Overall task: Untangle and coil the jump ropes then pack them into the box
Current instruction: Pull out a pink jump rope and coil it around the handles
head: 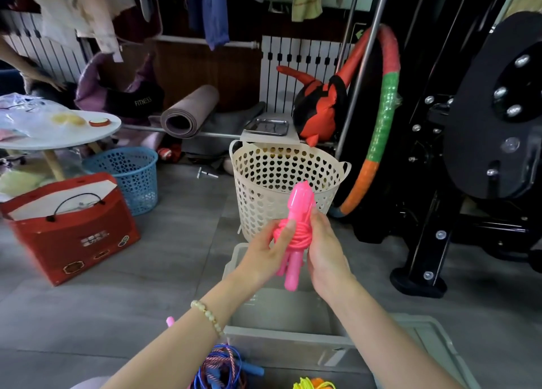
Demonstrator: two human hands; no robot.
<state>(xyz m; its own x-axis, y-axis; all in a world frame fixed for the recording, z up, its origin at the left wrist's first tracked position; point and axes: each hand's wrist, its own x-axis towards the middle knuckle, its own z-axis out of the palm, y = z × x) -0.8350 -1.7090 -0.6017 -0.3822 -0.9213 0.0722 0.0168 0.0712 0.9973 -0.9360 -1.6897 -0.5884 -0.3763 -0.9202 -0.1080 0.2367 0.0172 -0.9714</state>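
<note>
Pink jump rope [296, 212] is bundled: both handles side by side and upright, cord wound round their middle. She's holding it in mid-air, over the far end of the grey plastic box [281, 341], not in it. Left hand [264, 256] grips the bundle from the left, fingers on the wound cord; right hand [325, 251] grips it from the right, fingers curled round the far side. Beaded bracelet [206, 315] on the left wrist. On the floor near the box's near edge: a tangle of blue and pink ropes [220, 365] and a yellow rope [313, 384], partly cut off by the frame. Just behind the box stands a cream basket [281, 168]. Striped hoop [384, 110] leans to its right. Left side: blue basket [132, 171], red bag [70, 233], white round table [58, 136].
</note>
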